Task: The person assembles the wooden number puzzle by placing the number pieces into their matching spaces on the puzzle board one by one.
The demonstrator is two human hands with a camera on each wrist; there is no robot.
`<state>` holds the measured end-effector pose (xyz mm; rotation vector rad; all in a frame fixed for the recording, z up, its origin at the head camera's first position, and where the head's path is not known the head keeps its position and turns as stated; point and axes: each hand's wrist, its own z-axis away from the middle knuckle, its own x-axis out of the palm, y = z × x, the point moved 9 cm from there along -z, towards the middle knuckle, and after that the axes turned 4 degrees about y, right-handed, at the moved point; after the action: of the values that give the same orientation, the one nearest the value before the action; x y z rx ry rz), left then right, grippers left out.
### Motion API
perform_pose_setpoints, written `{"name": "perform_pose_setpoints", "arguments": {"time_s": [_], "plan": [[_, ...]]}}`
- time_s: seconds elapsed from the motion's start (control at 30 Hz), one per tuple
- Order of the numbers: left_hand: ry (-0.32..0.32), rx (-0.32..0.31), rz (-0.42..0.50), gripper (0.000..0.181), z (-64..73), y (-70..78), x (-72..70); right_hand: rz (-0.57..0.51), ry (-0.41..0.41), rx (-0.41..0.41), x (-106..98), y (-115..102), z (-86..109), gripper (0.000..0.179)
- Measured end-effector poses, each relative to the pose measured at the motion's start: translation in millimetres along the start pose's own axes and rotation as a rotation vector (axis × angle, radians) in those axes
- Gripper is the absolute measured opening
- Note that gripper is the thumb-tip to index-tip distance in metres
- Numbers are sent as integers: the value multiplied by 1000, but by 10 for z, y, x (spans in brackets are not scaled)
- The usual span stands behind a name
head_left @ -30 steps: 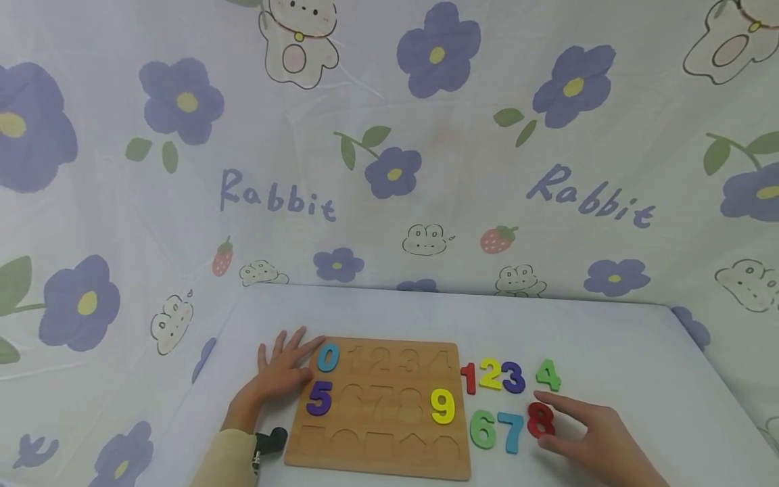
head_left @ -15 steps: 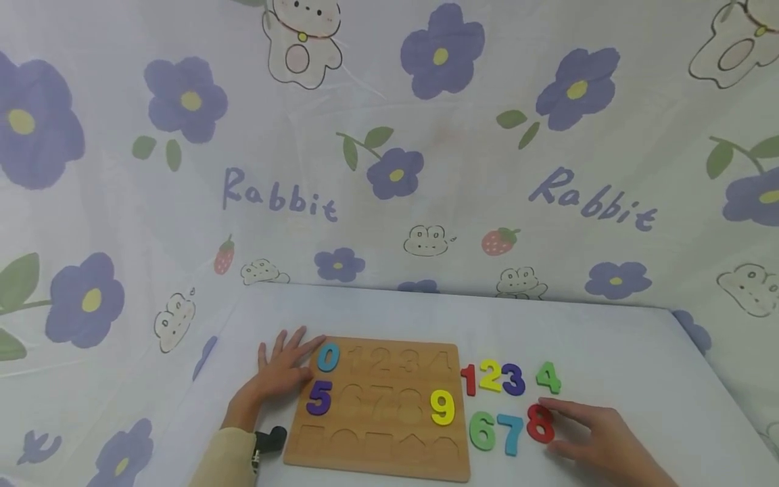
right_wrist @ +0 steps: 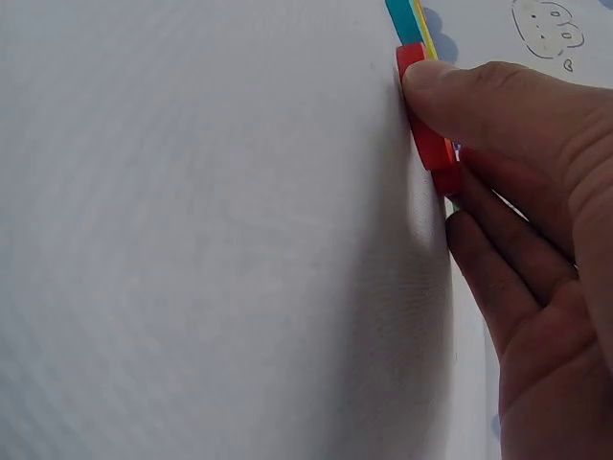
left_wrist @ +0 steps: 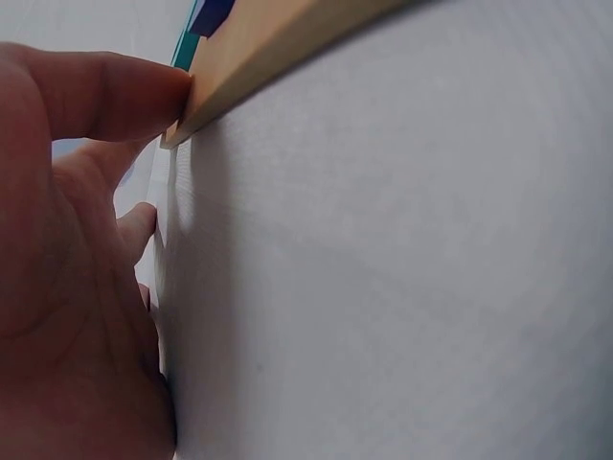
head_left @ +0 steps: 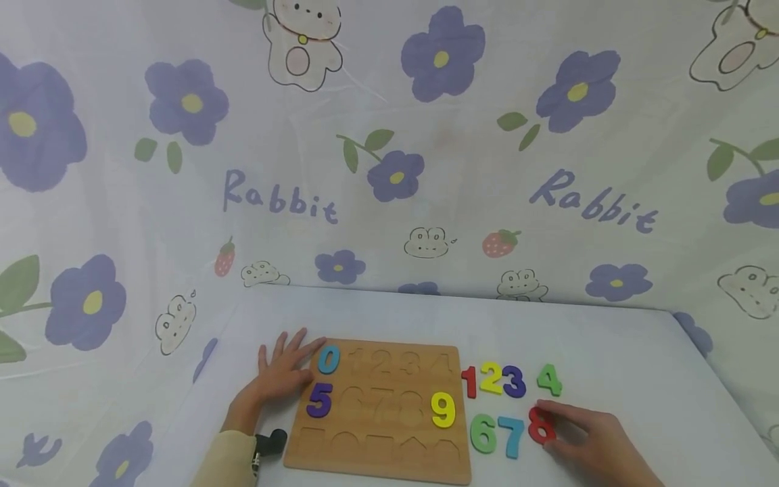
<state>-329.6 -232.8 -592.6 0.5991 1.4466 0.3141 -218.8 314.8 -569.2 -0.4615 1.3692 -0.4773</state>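
A wooden number board lies on the white table with a blue 0, a purple 5 and a yellow 9 on it. Fingers spread, my left hand rests at the board's upper left; its thumb touches the board's edge in the left wrist view. Right of the board, my right hand pinches a red number 8 between thumb and forefinger. In the right wrist view the red 8 stands tilted, with the thumb against its side.
Beside the board lie a red 1, yellow 2, purple 3, green 4, green 6 and blue 7. A flower-patterned curtain hangs behind the table.
My right thumb and forefinger have closed on the red 8, which has turned and tilted slightly. The left hand and the board stay where they were.
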Motion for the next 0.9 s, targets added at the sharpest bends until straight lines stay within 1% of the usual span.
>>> {"name": "perform_pose_setpoints", "arguments": {"time_s": [0.2, 0.3, 0.37, 0.47, 0.57, 0.7, 0.83, 0.9], "plan": [[-4, 0, 30, 77, 40, 29, -15, 13, 0, -13, -31, -8, 9, 65], [-4, -1, 26, 76, 42, 23, -5, 22, 9, -13, -71, -30, 26, 66], [1, -5, 8, 76, 30, 3, 12, 21, 19, -10, -112, -85, 47, 68], [7, -4, 3, 75, 14, -9, 18, 24, 36, -13, -181, -231, 87, 69], [9, -1, 7, 75, 12, 5, 8, 33, 63, -35, -240, -425, 145, 69], [1, 1, 9, 77, 33, 51, -27, 34, 109, -101, -284, -686, 212, 67], [-24, -21, 3, 78, 45, 95, -64, -5, 131, -164, -276, -899, 224, 64], [-26, -30, -8, 78, 35, 83, -56, -26, 140, -193, -261, -981, 217, 61]]}}
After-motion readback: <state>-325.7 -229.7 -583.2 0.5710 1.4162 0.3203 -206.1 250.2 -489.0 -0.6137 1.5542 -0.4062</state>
